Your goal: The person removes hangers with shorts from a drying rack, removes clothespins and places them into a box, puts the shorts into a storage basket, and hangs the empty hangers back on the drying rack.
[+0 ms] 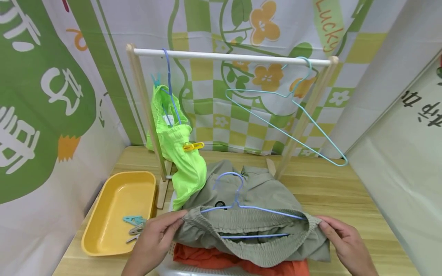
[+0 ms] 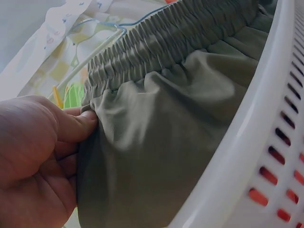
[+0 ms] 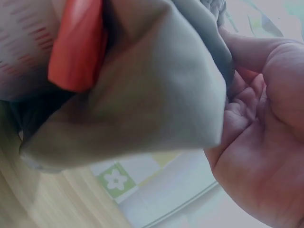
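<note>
Over the white perforated plastic basket (image 2: 232, 161), the left hand (image 1: 157, 237) and right hand (image 1: 347, 239) each pinch one side of the gathered elastic waistband (image 1: 262, 255) of the grey-green fabric garment (image 1: 269, 188), a clamped grip apparently keeping the opening stretched. Inside it sits the periwinkle wire hanger (image 1: 236, 199), its hook (image 1: 229, 173) projecting outside, presumably free for hanging.

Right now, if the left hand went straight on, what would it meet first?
The grey trousers, which the left hand pinches; beyond that edge, probably the hanger inside, though depth is unclear.

Checked backdrop (image 1: 207, 96) (green-and-white) behind wooden table (image 1: 338, 191)
</note>
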Demonstrator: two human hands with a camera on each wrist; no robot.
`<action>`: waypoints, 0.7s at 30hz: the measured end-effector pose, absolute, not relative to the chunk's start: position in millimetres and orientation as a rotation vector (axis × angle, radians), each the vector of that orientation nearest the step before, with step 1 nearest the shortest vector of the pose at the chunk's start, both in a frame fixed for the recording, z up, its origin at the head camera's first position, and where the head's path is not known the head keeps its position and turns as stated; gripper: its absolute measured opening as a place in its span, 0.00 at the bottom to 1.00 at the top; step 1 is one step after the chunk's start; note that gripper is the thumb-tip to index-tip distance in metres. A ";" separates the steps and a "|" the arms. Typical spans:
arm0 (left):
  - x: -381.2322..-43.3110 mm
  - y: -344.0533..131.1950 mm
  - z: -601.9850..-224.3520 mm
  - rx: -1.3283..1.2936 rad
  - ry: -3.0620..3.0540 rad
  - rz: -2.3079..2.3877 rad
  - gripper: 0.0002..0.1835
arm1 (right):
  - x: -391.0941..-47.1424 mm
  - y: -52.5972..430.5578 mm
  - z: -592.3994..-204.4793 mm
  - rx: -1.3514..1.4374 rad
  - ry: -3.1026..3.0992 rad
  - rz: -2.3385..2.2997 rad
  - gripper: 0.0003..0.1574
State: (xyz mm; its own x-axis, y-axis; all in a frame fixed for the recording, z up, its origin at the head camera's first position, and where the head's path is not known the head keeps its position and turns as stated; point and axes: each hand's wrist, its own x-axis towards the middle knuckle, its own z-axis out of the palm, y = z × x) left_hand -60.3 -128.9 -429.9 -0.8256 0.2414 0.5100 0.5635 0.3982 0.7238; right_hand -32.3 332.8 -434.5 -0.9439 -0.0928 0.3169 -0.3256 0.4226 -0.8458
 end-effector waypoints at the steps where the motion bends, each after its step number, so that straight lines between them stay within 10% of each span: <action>1: -60.0 -130.4 -429.7 -0.684 -2.335 -1.404 0.19 | -31.8 334.0 -434.7 0.342 -2.450 1.559 0.17; 21: -62.7 -140.4 -436.2 -0.677 -2.175 -1.468 0.23 | -32.5 336.5 -441.4 0.248 -2.201 1.850 0.18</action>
